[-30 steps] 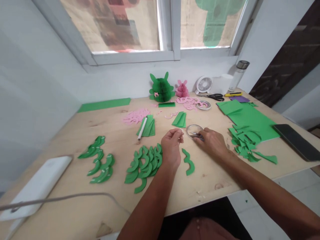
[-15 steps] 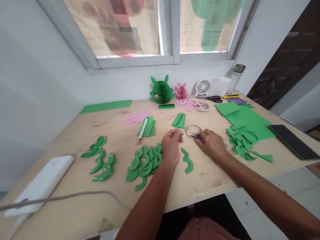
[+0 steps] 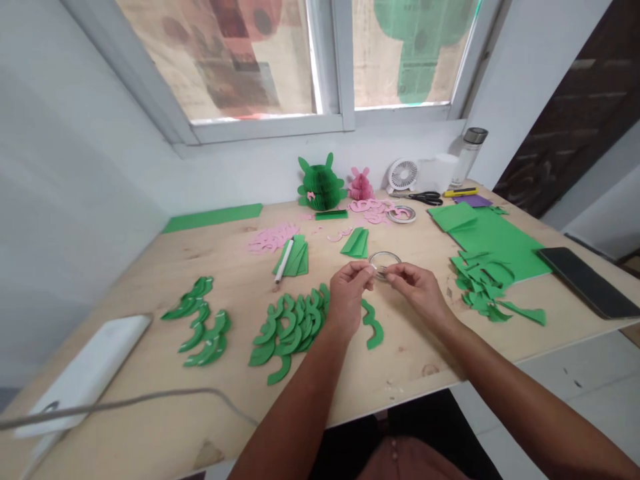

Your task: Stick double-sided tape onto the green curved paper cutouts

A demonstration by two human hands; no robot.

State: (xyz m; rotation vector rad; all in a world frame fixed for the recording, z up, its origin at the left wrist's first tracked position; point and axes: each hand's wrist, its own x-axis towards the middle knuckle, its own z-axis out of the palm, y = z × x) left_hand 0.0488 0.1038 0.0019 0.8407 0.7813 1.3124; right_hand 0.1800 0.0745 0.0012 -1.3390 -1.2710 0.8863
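My left hand (image 3: 351,290) is closed in a pinch on a small white strip, which looks like a bit of tape (image 3: 373,267). Just to its right, my right hand (image 3: 413,283) has thumb and forefinger pressed together; what is between them, if anything, is too small to tell. Behind the fingertips lies a tape roll (image 3: 386,254), with small metal scissors (image 3: 381,271) partly hidden there. A wavy green paper piece (image 3: 371,325) rests on the table below the hands. Many similar green cutouts (image 3: 295,327) are piled beside my left wrist.
Green cutouts with white strips (image 3: 205,327) lie at left, near a white power bank (image 3: 87,373) and a grey cable (image 3: 190,392). Green scraps (image 3: 480,287), green sheets (image 3: 510,243) and a phone (image 3: 590,281) are at right. Paper figures (image 3: 323,185) and a fan (image 3: 403,175) stand behind.
My right hand has left the small scissors by the tape roll and come left, its fingertips now close to my left hand's. The left hand still pinches the white strip.
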